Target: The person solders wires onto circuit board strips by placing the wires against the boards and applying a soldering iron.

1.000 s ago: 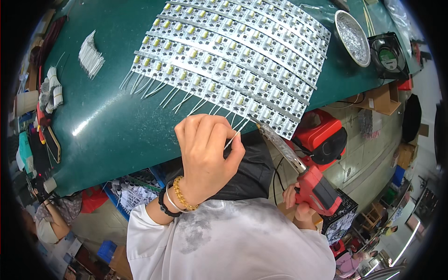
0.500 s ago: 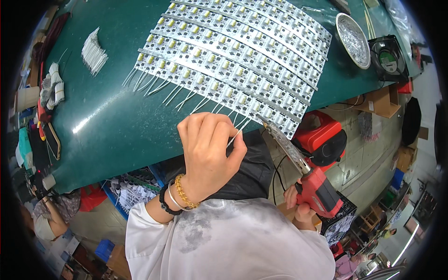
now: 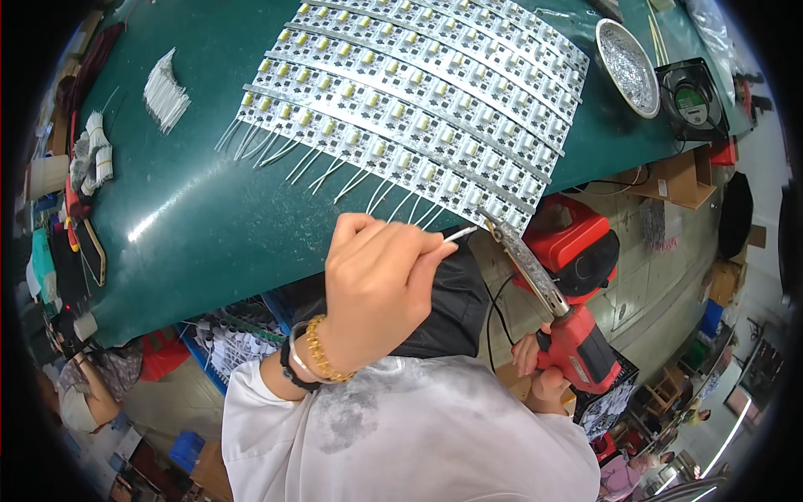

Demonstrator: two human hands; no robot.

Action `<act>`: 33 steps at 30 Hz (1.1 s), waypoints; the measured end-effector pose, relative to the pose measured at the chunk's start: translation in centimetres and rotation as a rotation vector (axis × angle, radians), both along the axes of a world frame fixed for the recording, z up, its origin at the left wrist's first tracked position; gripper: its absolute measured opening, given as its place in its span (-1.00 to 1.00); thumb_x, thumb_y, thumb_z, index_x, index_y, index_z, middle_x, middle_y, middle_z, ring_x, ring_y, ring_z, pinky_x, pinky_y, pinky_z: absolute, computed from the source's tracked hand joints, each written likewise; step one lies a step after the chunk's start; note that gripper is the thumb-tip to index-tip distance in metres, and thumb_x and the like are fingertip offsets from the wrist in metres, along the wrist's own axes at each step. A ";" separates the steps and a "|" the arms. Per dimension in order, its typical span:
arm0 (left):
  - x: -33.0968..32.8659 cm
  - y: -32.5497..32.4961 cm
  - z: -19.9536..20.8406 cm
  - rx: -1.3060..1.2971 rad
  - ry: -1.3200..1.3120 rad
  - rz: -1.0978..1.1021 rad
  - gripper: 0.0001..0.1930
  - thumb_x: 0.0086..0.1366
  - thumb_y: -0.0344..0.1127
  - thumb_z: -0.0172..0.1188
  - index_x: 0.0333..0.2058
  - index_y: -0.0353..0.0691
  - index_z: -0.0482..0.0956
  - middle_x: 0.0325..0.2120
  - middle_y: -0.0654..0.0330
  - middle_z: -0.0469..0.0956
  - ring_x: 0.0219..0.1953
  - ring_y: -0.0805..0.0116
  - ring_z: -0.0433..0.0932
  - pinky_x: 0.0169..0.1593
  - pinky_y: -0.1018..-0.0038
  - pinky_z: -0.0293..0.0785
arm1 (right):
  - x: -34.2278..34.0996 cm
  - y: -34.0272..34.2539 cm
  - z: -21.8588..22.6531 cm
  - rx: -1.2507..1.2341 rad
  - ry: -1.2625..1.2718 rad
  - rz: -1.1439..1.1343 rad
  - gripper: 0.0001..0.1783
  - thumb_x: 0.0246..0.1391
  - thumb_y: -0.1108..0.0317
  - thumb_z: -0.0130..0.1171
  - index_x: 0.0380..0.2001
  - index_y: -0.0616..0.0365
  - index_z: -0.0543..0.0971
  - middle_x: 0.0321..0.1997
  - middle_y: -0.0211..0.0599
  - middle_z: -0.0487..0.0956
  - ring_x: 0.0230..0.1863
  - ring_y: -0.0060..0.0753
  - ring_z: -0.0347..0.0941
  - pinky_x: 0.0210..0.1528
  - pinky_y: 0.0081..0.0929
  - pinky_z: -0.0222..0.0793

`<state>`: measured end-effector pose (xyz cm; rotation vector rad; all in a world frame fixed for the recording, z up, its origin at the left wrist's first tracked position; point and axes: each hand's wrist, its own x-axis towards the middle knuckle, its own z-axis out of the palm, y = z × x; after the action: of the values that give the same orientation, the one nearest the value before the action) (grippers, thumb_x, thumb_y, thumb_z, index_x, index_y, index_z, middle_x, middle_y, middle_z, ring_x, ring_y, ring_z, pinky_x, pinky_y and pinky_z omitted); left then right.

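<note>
A sheet of LED circuit boards [image 3: 425, 123] lies on the green table, with white wires [image 3: 351, 182] hanging in pairs off its near edge. My left hand [image 3: 376, 272] is just below that edge, thumb and forefinger pinched on a short white wire [image 3: 461, 234]. The wire's end points toward the sheet's near right corner. My right hand [image 3: 535, 366] grips a red soldering gun [image 3: 579, 348] by its handle. The gun's tip is close to the wire's end at that corner; whether they touch, I cannot tell.
Loose white wires [image 3: 166, 94] lie at the left of the green table [image 3: 192, 209]; bundled ones [image 3: 98, 151] are farther left. At the right are a bowl of silvery bits [image 3: 627, 67] and a black fan [image 3: 693, 99]. A red case [image 3: 569, 243] stands below the table edge.
My left hand has shifted right and slightly down, now pinching a wire near the corner. The soldering gun's tip has moved right, toward the sheet's corner. The sheet has slid slightly left.
</note>
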<state>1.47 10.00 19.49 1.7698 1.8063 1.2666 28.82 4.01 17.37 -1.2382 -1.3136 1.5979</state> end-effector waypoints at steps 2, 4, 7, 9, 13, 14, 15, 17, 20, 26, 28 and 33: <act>0.7 0.4 -1.0 -0.024 0.079 0.034 -0.83 0.00 -0.50 0.37 -0.60 -0.20 0.51 -0.72 0.32 0.40 -0.65 0.36 0.31 -0.30 0.43 0.19 | 0.4 -0.4 -0.2 0.000 -0.010 0.015 0.01 -0.09 -0.43 0.10 0.18 0.19 0.23 -0.72 -0.54 0.29 -0.71 -0.52 0.27 -0.50 -0.46 0.27; 1.0 0.6 -1.3 -0.031 0.114 0.035 -0.82 0.00 -0.50 0.37 -0.60 -0.19 0.50 -0.72 0.33 0.40 -0.64 0.36 0.31 -0.30 0.43 0.19 | 1.1 -1.1 -0.7 -0.002 -0.020 0.024 0.01 -0.10 -0.43 0.10 0.18 0.19 0.23 -0.71 -0.54 0.30 -0.70 -0.52 0.28 -0.49 -0.46 0.28; 1.0 0.6 -1.1 -0.056 0.154 0.032 -0.83 0.01 -0.49 0.36 -0.60 -0.16 0.51 -0.70 0.35 0.39 -0.62 0.38 0.31 -0.27 0.42 0.18 | 2.6 -1.8 -1.8 0.031 -0.109 0.045 0.02 -0.11 -0.42 0.12 0.19 0.18 0.23 -0.70 -0.54 0.30 -0.69 -0.51 0.27 -0.50 -0.46 0.26; 0.9 0.5 -1.0 -0.075 0.137 0.030 -0.83 0.01 -0.49 0.36 -0.59 -0.16 0.51 -0.71 0.36 0.39 -0.62 0.37 0.30 -0.27 0.42 0.18 | 3.1 -1.8 -2.1 0.083 -0.170 0.091 0.00 -0.10 -0.40 0.12 0.20 0.18 0.24 -0.70 -0.54 0.31 -0.68 -0.52 0.26 -0.50 -0.45 0.23; 1.1 0.6 -1.2 -0.072 0.127 0.034 -0.84 0.01 -0.48 0.37 -0.59 -0.16 0.52 -0.71 0.36 0.39 -0.62 0.38 0.30 -0.27 0.42 0.18 | 3.3 -2.7 -2.8 0.002 -0.139 0.006 -0.20 -0.14 -0.38 0.25 -0.18 0.18 0.43 -0.38 -0.55 0.41 -0.35 -0.56 0.32 -0.30 -0.53 0.18; 1.2 0.6 -1.3 -0.062 0.130 0.044 -0.84 0.01 -0.48 0.37 -0.59 -0.16 0.52 -0.71 0.36 0.39 -0.62 0.38 0.30 -0.28 0.42 0.18 | 3.0 -2.7 -2.8 0.000 -0.129 -0.027 -0.21 -0.15 -0.38 0.26 -0.20 0.17 0.43 -0.38 -0.53 0.42 -0.37 -0.55 0.32 -0.32 -0.54 0.18; 1.2 0.5 -1.4 -0.052 0.133 0.053 -0.84 0.01 -0.48 0.37 -0.59 -0.16 0.53 -0.71 0.37 0.39 -0.62 0.38 0.30 -0.28 0.42 0.18 | 2.8 -2.7 -2.7 -0.003 -0.120 -0.060 -0.22 -0.15 -0.38 0.27 -0.23 0.17 0.44 -0.39 -0.52 0.42 -0.38 -0.55 0.33 -0.34 -0.55 0.18; 1.2 0.5 -1.4 -0.053 0.142 0.052 -0.84 0.01 -0.48 0.37 -0.59 -0.16 0.53 -0.71 0.37 0.39 -0.62 0.39 0.31 -0.28 0.42 0.18 | 2.6 -2.1 -2.1 -0.058 -0.034 -0.032 -0.23 -0.14 -0.37 0.26 -0.24 0.18 0.44 -0.39 -0.50 0.42 -0.40 -0.54 0.33 -0.35 -0.56 0.17; 1.3 0.6 -1.4 -0.058 0.155 0.050 -0.84 0.00 -0.48 0.37 -0.60 -0.16 0.52 -0.71 0.37 0.39 -0.62 0.39 0.31 -0.28 0.42 0.18 | 1.3 -1.9 -2.1 -0.052 0.039 -0.074 -0.26 -0.11 -0.36 0.24 -0.28 0.18 0.44 -0.42 -0.47 0.42 -0.43 -0.54 0.33 -0.39 -0.56 0.17; 1.1 0.6 -1.2 -0.062 0.160 0.056 -0.83 -0.01 -0.48 0.38 -0.60 -0.15 0.52 -0.72 0.38 0.39 -0.63 0.39 0.31 -0.29 0.42 0.18 | 5.0 -2.1 -4.7 0.104 -0.139 0.193 -0.32 -0.06 -0.24 0.28 -0.25 0.20 0.38 -0.46 -0.42 0.43 -0.43 -0.53 0.35 -0.42 -0.54 0.20; 1.0 0.7 -1.2 -0.062 0.160 0.056 -0.83 -0.01 -0.48 0.38 -0.60 -0.15 0.52 -0.72 0.38 0.39 -0.64 0.40 0.30 -0.29 0.43 0.18 | 5.8 -2.7 -5.3 0.165 -0.208 0.319 -0.31 -0.06 -0.21 0.31 -0.23 0.21 0.36 -0.44 -0.40 0.43 -0.41 -0.52 0.36 -0.41 -0.53 0.21; 1.2 0.8 -1.2 -0.071 0.156 0.050 -0.83 0.00 -0.47 0.37 -0.60 -0.14 0.52 -0.73 0.39 0.37 -0.64 0.41 0.30 -0.29 0.43 0.17 | 1.2 -1.8 -2.0 -0.014 0.199 -0.119 -0.34 -0.05 -0.14 0.34 -0.20 0.21 0.35 -0.51 -0.44 0.42 -0.46 -0.53 0.35 -0.44 -0.60 0.18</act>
<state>2.69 10.76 18.28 1.8399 1.9660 1.0951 30.04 2.22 15.39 -1.1128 -1.0863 1.6021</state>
